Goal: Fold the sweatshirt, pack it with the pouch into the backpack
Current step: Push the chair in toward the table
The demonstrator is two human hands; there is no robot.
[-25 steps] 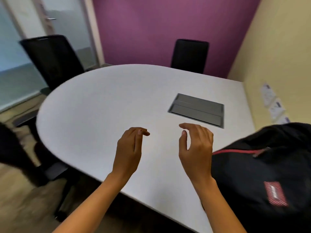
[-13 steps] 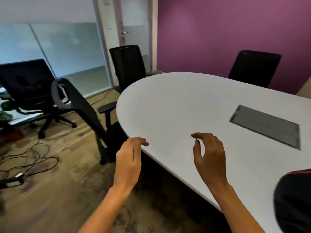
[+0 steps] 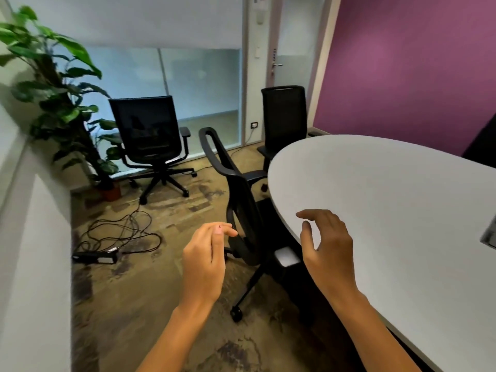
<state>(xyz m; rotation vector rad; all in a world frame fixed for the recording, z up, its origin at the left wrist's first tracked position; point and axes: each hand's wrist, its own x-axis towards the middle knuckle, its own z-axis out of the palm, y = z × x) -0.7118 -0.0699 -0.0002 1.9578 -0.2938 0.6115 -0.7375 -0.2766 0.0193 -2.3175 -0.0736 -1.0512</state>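
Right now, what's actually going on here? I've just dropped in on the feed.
A person is at the rounded end of a white table, and both hands are raised and hold nothing. The left hand hangs over the floor beside a black office chair. The right hand is above the table's edge, fingers loosely curled. No sweatshirt, pouch or backpack shows in this view, so no packing is under way at this moment.

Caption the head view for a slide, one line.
Left hand and right hand held out empty beside a white table, black office chair ahead.
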